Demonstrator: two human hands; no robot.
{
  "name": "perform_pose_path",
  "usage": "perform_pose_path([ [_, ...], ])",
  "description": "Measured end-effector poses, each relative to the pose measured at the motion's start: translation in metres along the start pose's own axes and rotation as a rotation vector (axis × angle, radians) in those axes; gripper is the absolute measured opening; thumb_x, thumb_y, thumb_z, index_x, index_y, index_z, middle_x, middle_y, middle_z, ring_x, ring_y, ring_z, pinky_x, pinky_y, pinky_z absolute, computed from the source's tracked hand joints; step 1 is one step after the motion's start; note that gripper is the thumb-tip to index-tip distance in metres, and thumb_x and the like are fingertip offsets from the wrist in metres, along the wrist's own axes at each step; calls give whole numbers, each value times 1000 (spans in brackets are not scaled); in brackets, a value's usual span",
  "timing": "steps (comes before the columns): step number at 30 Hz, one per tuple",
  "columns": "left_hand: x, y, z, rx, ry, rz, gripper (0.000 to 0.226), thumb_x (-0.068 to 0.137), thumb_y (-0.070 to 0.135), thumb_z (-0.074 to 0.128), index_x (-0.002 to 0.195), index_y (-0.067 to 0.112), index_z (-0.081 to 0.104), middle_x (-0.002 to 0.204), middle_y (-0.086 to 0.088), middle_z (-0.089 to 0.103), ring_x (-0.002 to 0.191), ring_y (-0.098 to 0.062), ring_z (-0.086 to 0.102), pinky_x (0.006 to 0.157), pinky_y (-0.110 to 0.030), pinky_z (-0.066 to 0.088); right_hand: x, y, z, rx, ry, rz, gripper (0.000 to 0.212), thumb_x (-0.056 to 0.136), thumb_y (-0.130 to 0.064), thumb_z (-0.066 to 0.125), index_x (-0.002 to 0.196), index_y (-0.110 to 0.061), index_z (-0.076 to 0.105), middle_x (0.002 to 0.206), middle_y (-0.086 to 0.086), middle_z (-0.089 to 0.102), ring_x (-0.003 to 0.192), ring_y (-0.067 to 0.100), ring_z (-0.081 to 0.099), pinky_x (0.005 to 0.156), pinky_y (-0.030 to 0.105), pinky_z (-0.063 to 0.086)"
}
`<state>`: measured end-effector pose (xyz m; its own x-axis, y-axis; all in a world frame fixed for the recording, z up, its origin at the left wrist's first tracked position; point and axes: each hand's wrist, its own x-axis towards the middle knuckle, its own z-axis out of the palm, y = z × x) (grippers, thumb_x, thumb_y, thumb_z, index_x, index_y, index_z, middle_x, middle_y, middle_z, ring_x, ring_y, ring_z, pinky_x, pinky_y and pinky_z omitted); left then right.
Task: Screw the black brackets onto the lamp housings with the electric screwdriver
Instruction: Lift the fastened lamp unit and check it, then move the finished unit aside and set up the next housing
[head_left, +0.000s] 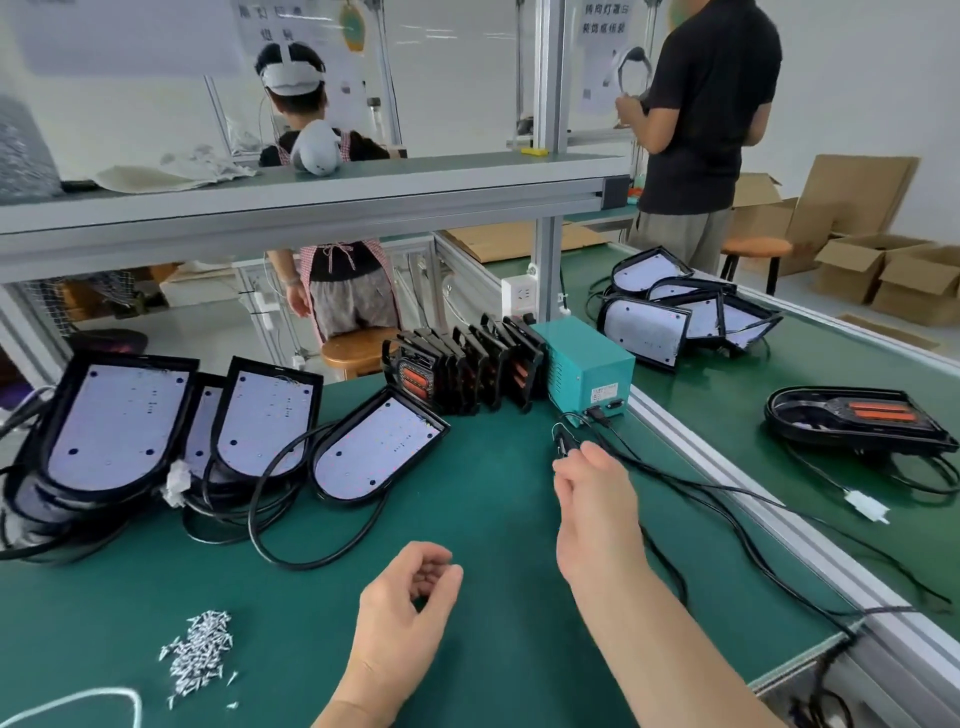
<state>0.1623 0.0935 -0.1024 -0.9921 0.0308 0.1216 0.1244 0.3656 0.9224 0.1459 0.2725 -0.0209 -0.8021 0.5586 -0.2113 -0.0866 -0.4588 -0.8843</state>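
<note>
Right, my right hand (597, 499) is stretched ahead, fingertips at what looks like the black screwdriver (562, 441), end-on by the teal power box (587, 364). Gripped? I can't tell. Left hand (410, 597) loosely curled, empty. Brackets (467, 364) stand just beyond.

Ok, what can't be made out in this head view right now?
- Head view, black object at the right hand: blurred, partly hidden by its fingers; grip unclear.
- Head view, left hand: curled fingers hide whether it holds anything.
- Head view, white cord: cut off by the bottom-left edge.
</note>
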Motion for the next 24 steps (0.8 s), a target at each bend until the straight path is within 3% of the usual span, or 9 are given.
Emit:
perform_pose_path([
  [2,-1,2,0,11,-2,8,10,89,15,71,90,25,69,86,14,71,80,-6,64,75,-10,47,-9,25,14,-17,-70,105,51,87,14,40,71,-30,22,74,-10,19,61,7,20,60,36,6],
  [4,0,3,-1,25,5,28,11,89,14,71,90,24,68,86,17,70,79,-5,63,74,-9,46,-13,51,21,-62,-127,118,43,85,8,48,76,-32,35,78,-11,29,67,3,31,63,29,13],
  [6,1,3,-1,41,14,35,12,89,13,70,90,25,68,85,20,69,79,-3,63,73,-8,45,-14,71,26,-54,-138,173,32,87,2,55,103,-26,52,99,-7,48,92,11,51,85,30,31],
  [9,3,3,-1,68,17,13,15,90,12,68,88,27,68,82,21,69,81,0,63,73,-7,44,-18,90,30,-142,-132,151,43,94,5,51,131,-18,49,126,-3,52,121,15,52,97,29,33],
  [13,18,-3,-14,305,239,102,14,89,8,68,86,22,68,88,14,64,86,-7,54,78,-15,41,-18,109,25,-401,-211,-107,41,94,10,49,124,-18,52,123,-2,56,113,3,58,89,11,43],
  [16,48,-7,-43,553,497,146,16,84,10,73,99,14,70,105,1,65,101,-25,49,89,-38,42,-18,117,25,-540,-273,-244,42,93,9,50,119,-24,51,119,-6,55,105,-10,55,86,7,43],
  [18,68,-11,-62,701,453,121,34,86,23,74,117,15,65,120,-1,63,117,-28,50,99,-42,37,-18,119,27,-580,-298,-283,43,92,9,50,118,-25,51,118,-9,55,106,-10,53,86,8,42],
  [20,82,-17,-73,847,295,129,51,88,41,69,133,21,56,134,4,57,130,-22,44,107,-39,31,-19,120,29,-610,-318,-306,44,91,10,50,120,-23,52,118,-10,55,110,-6,54,86,9,42],
  [24,98,-28,-78,1043,69,191,51,89,57,57,132,29,52,135,8,50,132,-16,39,110,-34,26,-17,121,29,-624,-325,-336,43,90,11,51,123,-17,54,118,-9,55,112,3,57,85,10,43],
])
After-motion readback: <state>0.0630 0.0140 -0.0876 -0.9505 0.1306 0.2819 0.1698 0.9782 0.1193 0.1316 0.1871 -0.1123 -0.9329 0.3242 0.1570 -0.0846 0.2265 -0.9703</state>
